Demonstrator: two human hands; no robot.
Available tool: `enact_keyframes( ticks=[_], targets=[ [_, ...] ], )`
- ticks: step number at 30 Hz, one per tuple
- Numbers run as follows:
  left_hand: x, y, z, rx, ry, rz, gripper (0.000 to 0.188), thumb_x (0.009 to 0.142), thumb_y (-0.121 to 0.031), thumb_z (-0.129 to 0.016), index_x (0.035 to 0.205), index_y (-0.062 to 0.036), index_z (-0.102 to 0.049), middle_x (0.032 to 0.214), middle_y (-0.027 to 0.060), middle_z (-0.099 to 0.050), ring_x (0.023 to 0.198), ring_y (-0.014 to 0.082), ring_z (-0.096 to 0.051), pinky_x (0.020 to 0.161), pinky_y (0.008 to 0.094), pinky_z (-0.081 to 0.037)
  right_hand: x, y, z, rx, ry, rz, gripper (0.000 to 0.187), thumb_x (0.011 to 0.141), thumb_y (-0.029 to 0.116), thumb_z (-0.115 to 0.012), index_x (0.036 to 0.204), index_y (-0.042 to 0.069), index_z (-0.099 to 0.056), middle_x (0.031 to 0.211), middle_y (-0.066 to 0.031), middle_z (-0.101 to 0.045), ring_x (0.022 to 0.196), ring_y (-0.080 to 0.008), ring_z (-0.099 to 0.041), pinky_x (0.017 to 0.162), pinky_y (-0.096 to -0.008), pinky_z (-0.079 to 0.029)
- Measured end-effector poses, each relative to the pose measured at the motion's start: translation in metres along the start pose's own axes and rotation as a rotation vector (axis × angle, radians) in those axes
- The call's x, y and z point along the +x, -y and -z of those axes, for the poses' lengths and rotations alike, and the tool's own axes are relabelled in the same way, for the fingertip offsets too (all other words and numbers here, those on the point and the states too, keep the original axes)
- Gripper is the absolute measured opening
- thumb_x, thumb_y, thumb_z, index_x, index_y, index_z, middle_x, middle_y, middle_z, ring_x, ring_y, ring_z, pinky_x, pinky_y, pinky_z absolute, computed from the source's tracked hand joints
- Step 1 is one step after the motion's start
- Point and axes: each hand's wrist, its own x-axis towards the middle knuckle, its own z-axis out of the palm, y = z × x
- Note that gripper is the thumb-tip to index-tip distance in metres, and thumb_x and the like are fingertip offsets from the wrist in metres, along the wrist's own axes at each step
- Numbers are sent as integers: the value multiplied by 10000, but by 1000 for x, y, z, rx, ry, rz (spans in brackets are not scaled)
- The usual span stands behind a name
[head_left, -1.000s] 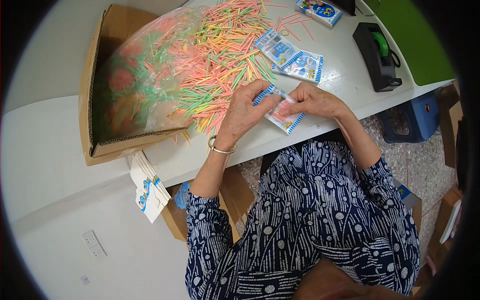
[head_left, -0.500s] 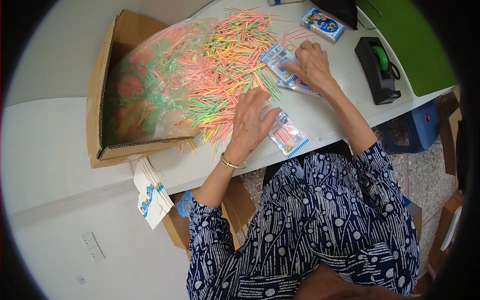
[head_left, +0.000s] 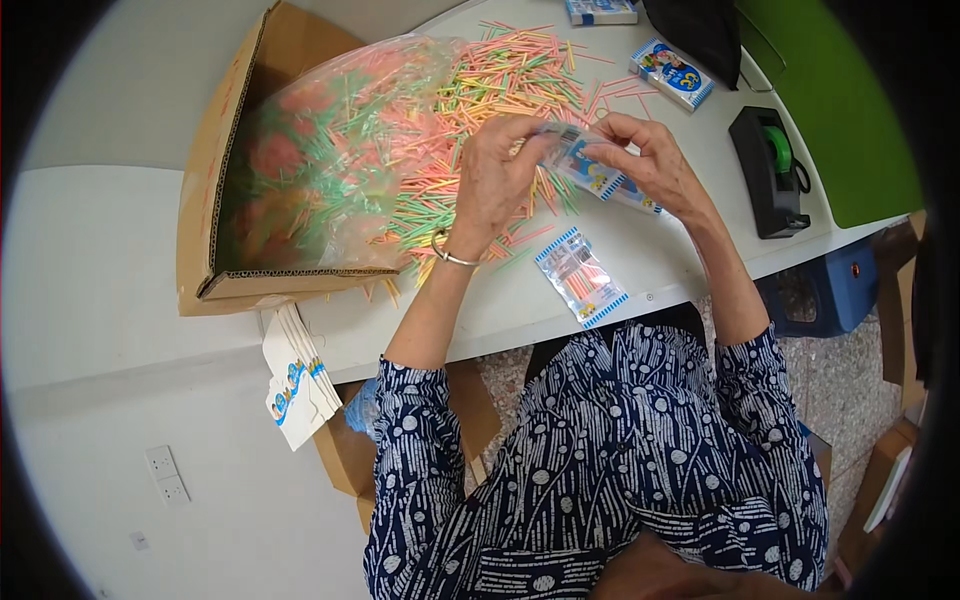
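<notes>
Between my two hands is a small clear-and-blue plastic packet (head_left: 577,160), lifted over the table. My left hand (head_left: 492,180) pinches its left end with thumb and fingers. At the opposite end, the thumb and fingers of my right hand (head_left: 655,168) grip it too. Another blue-printed packet (head_left: 640,198) shows partly beneath it, mostly hidden. Nearer the table's front edge lies a clear packet with blue striped ends (head_left: 582,278), with pink sticks inside. Beyond my left hand spreads a heap of thin pink, yellow and green sticks (head_left: 510,75).
At left, a cardboard box (head_left: 225,190) on its side holds a clear bag (head_left: 335,150) of sticks. A black tape dispenser (head_left: 765,175) and a small blue-and-white carton (head_left: 672,73) stand at right. Folded white cartons (head_left: 297,380) hang by the front left edge.
Both hands have come together, and the packet under my right hand has been raised off the table. My left hand has taken hold of its other end.
</notes>
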Motion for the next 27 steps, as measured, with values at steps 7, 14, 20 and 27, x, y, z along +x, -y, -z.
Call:
enact_keyframes(
  ticks=[7, 14, 20, 27],
  targets=[
    [-42, 0, 1, 235, 16, -101, 113, 794, -55, -640, 891, -5, -668, 757, 94, -622, 693, 207, -565, 646, 314, -446, -27, 7, -23, -11, 55, -31, 214, 834, 172, -637, 836, -42, -633, 677, -66, -573, 624, -112, -492, 578, -270, -395],
    [-31, 7, 6, 302, 114, -68, 82, 804, -86, -639, 828, -9, -648, 721, 84, -588, 740, 232, -550, 680, 320, -428, -29, -5, -26, -92, 71, 0, 257, 853, 193, -626, 769, -46, -582, 603, -71, -508, 563, -139, -445, 530, -304, -358],
    [27, 49, 27, 852, 224, -354, 379, 769, -195, -671, 1103, -50, -563, 1148, 117, -550, 1059, 291, -489, 883, 465, -384, -34, -8, -20, -78, 10, -8, 310, 870, 193, -594, 696, -42, -492, 576, -109, -431, 540, -182, -402, 533, -344, -334],
    [65, 72, 6, 1254, 423, -583, 283, 753, -139, -555, 1006, -29, -618, 1211, 143, -494, 1157, 319, -424, 973, 534, -290, -34, -13, -17, -103, 7, -33, 330, 876, 203, -590, 675, -32, -473, 564, -86, -406, 543, -161, -384, 531, -334, -327]
  ],
)
